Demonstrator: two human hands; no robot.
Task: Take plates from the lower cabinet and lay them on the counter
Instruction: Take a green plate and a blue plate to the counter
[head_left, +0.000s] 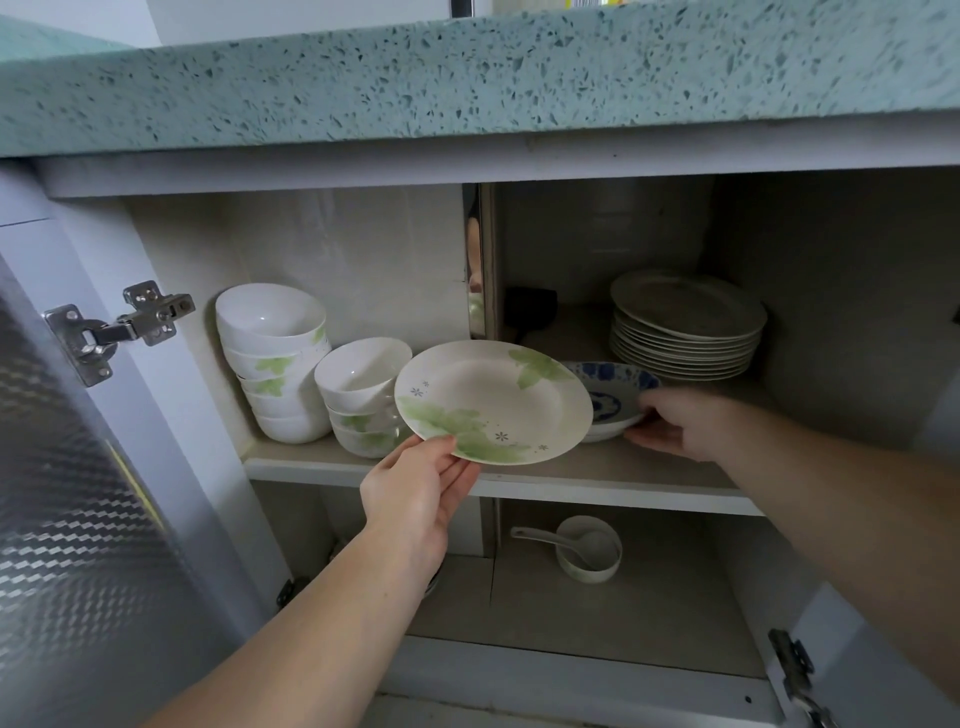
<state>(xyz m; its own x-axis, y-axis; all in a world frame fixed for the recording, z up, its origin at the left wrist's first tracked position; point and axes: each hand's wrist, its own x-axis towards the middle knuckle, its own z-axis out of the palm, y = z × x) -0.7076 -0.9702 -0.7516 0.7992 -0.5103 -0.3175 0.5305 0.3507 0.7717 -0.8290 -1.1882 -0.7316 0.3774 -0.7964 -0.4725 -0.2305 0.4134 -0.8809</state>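
Note:
My left hand (415, 488) grips the near rim of a white plate with green leaf prints (493, 400), held tilted just in front of the upper shelf. Partly behind it, a blue-patterned plate (618, 387) rests on another white dish on the shelf, and my right hand (675, 421) clasps its right rim. A stack of several plain plates (685, 322) stands at the back right of the same shelf. The speckled teal counter (467, 78) runs across above the open cabinet.
Two stacks of white bowls (275, 358) (363, 395) fill the shelf's left side. A small cup with a ceramic spoon (589, 548) sits on the bottom shelf. The open left door (78, 519) with its hinge (119, 327) stands at my left; a dark object (530, 309) lies behind the divider.

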